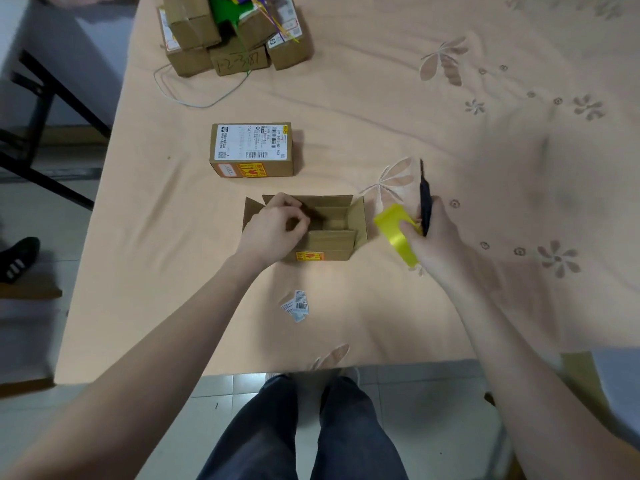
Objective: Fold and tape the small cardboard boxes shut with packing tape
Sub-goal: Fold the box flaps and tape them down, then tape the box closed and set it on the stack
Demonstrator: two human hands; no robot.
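Cardboard box (325, 226) sitting open on the desk (346, 98)
Left hand (273, 230) is pinching its left flap; right hand (433, 233) is gripping yellow tape roll (394, 230) and black cutter (425, 199) beside it

Open box (329, 230) flanked by hands; labelled box (251, 150) just behind; cloth (450, 98) far right bare.

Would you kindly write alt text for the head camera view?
A person's left hand folds a flap of an open brown cardboard box on a peach tablecloth, while the right hand holds a yellow tape roll and a dark cutter. A closed labelled box sits behind.
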